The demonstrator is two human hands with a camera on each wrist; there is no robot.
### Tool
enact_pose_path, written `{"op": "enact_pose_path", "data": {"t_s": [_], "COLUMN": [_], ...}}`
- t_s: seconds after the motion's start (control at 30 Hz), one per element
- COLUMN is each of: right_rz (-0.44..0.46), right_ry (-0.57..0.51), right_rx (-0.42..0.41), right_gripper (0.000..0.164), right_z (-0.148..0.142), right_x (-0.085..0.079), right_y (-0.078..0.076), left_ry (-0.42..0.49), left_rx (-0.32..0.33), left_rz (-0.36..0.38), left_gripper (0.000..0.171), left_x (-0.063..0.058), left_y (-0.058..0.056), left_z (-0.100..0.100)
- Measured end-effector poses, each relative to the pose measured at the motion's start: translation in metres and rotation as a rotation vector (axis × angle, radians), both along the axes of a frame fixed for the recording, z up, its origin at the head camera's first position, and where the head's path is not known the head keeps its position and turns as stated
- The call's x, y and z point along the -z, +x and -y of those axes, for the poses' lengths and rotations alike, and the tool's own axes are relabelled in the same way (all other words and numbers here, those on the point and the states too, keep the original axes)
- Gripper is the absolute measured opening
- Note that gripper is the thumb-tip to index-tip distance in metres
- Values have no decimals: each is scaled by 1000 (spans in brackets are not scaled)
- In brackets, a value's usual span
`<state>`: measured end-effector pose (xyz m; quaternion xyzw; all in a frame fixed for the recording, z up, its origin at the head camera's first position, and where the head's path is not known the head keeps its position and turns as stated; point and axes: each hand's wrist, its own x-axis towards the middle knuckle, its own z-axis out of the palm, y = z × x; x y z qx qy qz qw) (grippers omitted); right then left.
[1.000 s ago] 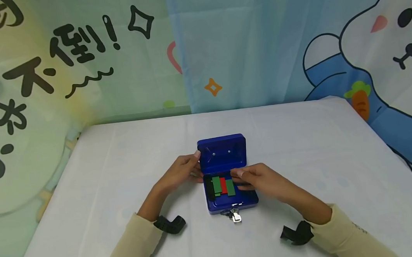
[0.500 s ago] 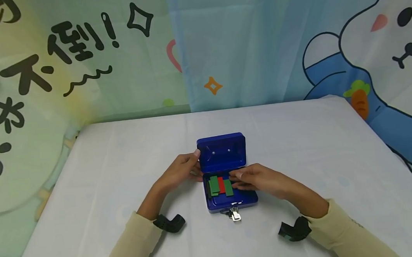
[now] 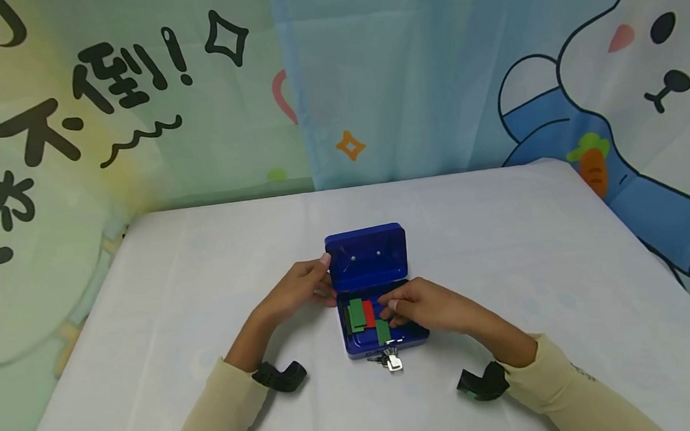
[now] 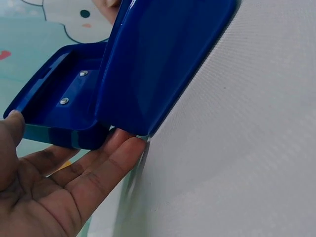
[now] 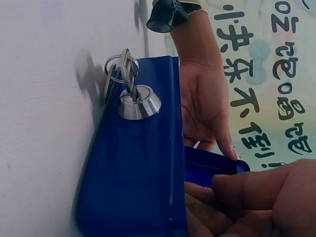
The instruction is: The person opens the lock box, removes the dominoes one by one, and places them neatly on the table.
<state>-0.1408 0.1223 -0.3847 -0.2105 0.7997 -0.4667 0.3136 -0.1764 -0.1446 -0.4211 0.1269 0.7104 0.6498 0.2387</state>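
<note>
A blue metal cash box [image 3: 352, 352] stands with its lid [image 3: 367, 256] raised. My left hand [image 3: 301, 288] holds the lid's left edge, the thumb on the rim and the fingers behind; in the left wrist view fingertips also touch the box body [image 4: 163, 64]. My right hand [image 3: 428, 307] reaches into the box, fingers spread and loosely bent; its fingertips are partly hidden in the right wrist view. Inside lie a green block [image 3: 356, 314], a red block [image 3: 369, 314] and another green block [image 3: 383, 332] close to the right fingers. Keys [image 5: 126, 69] hang from the front lock [image 5: 140, 102].
A white cloth [image 3: 206, 249] covers the table. Behind it hangs a printed curtain [image 3: 396, 76]. A black wrist-worn device [image 3: 280, 377] sits on the left wrist, and another [image 3: 484, 382] on the right.
My right hand has moved a little left, further over the box. The right-hand green block has slid toward the box's front. My left hand keeps its hold on the lid.
</note>
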Motion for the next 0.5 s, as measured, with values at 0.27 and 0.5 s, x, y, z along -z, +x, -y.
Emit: {"op": "enact_pose_path", "data": {"t_s": [0.27, 0.5], "right_rz": [-55, -152], "right_ry": [28, 52], "right_rx": [-72, -121], "right_gripper": [31, 30], "right_z": [1, -2], "right_x": [0, 2], "right_y": [0, 1], "left_ry": [3, 6], "left_rx": [9, 14], "left_rz": [9, 18], "left_gripper": [61, 61], "left_x": [0, 3], "left_y": [-1, -1], "left_z": [1, 1]}}
